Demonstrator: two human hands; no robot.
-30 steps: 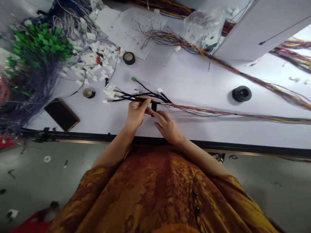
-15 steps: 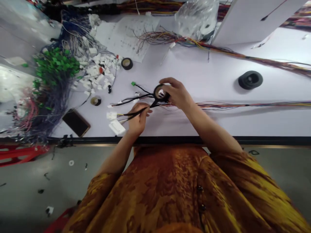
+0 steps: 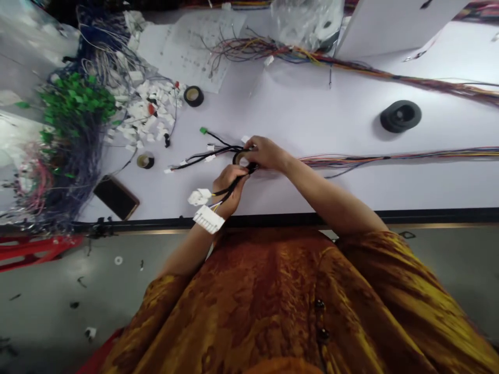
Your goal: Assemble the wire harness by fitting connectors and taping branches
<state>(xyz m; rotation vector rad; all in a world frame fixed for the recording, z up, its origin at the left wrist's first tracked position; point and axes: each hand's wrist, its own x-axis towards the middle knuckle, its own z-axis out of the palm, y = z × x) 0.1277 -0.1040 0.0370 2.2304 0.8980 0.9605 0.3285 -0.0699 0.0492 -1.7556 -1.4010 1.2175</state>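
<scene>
White table runs across the view above a dark edge, with a gray floor beyond it. Near the front edge, the left hand is clamped on a black wire harness, its thick wires gathered in the fingers. A white connector and a second white connector sit beside the left wrist, at seven o'clock from the hands. A green connector lies at the harness's far end, at eleven o'clock. The right hand sits just beside the left, closed around a roll of black tape pressed against the harness.

A phone lies at nine o'clock, a heap of loose white connectors at ten, and printed papers at eleven. A long colored wire bundle stretches toward three o'clock, below a black rubber ring.
</scene>
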